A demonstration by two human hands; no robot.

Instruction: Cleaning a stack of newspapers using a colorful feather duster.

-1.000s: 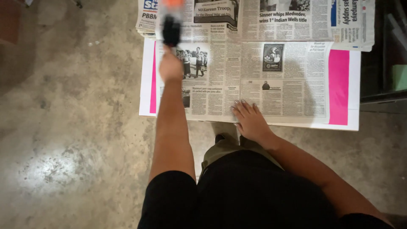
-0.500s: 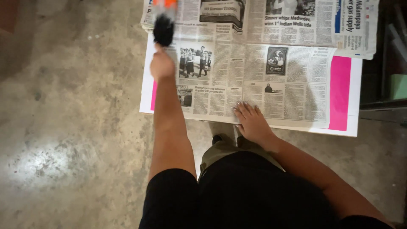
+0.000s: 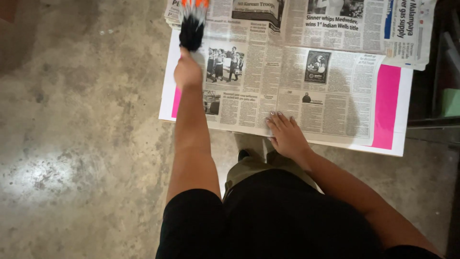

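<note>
My left hand (image 3: 188, 71) is closed around the handle of a brush (image 3: 192, 26), whose black bristles point away from me with a flash of orange at the far tip; the handle itself is hidden inside my fist. The brush sits over the upper left corner of the open newspaper sheet (image 3: 287, 81), close to the sheet's left edge, where a strip of pink board (image 3: 387, 105) shows just beyond the paper. My right hand (image 3: 286, 134) lies flat, fingers spread, holding nothing, pressing the near edge of the same sheet. The two hands are well apart, with most of the printed page bare between them and to the right. The pink board has a white rim and sticks out past the newspaper on the right and along the near edge. A stack of more newspapers (image 3: 364, 19) lies beyond, overlapping the far edge. Everything rests on a mottled concrete floor (image 3: 81, 144), which opens wide to my left. Dark furniture stands at the far right, too shadowed to make out.
</note>
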